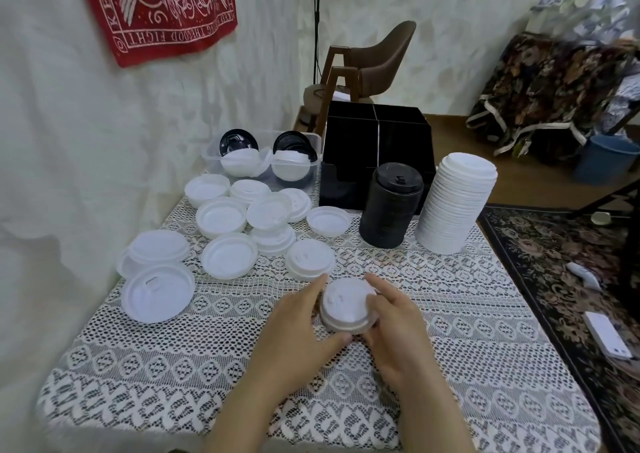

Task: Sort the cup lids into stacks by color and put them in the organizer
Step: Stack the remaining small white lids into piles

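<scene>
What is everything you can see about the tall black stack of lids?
The black lid stack is a column of many nested black cup lids, matte and plastic-looking, with ridged sides. Its topmost lid faces up and shows a small tab. It stands upright on the lace tablecloth, just in front of the black organizer and left of the taller white lid stack.

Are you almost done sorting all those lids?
Maybe halfway. Done: a tall white stack and a black stack stand by the organizer. In hand: the left hand and right hand hold a small white stack. Left: loose white lids, the mixed lids in the clear tub, then loading the organizer.
</scene>
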`<action>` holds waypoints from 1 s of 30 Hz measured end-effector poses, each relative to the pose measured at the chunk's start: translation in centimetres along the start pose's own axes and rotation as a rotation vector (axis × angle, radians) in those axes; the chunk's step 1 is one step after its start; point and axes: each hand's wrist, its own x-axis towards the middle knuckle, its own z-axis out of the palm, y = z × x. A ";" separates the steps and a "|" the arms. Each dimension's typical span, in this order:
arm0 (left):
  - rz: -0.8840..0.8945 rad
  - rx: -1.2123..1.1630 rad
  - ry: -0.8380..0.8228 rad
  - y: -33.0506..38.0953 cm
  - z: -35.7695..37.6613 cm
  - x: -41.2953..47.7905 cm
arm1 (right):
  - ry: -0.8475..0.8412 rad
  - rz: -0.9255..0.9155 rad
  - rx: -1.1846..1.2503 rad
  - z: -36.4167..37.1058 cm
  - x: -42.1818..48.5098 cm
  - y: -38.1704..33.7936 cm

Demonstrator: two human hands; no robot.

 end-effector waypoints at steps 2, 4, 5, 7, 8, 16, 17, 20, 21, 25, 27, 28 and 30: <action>0.003 -0.049 -0.021 -0.3 -0.2 0.0 | -0.029 0.012 -0.151 -0.1 0.5 0.3; -0.005 -0.080 -0.097 -0.7 -0.5 -0.1 | -0.113 0.023 -0.288 0.0 0.8 0.2; -0.010 -0.086 -0.138 -0.8 -0.7 -0.2 | -0.159 0.024 -0.362 0.1 0.9 0.0; -0.022 -0.083 -0.186 -0.9 -1.1 -0.3 | -0.228 0.000 -0.512 0.4 0.9 -0.3; -0.022 -0.075 -0.189 -0.9 -1.2 -0.3 | -0.242 -0.028 -0.572 0.6 1.0 -0.3; -0.056 0.267 0.035 -2.0 -2.7 -0.1 | -0.090 -0.446 -0.838 1.9 2.1 0.5; -0.074 0.312 0.034 -2.2 -2.9 -0.1 | -0.086 -0.501 -0.896 2.1 2.2 0.6; -0.108 0.342 0.010 -2.6 -3.4 -0.2 | -0.126 -0.633 -1.118 2.7 2.6 1.4; -0.109 0.340 0.000 -2.6 -3.6 -0.2 | -0.151 -0.648 -1.224 3.1 2.7 1.7; -0.109 0.346 -0.030 -2.7 -4.0 -0.4 | -0.201 -0.548 -1.568 3.8 2.7 2.2; -0.106 0.340 -0.040 -2.8 -4.1 -0.4 | -0.176 -0.518 -1.574 4.0 2.8 2.2; -0.108 0.336 -0.047 -2.8 -4.2 -0.4 | -0.161 -0.521 -1.557 4.1 2.9 2.1; -0.107 0.327 -0.064 -2.9 -4.4 -0.4 | -0.120 -0.555 -1.529 4.4 3.4 2.0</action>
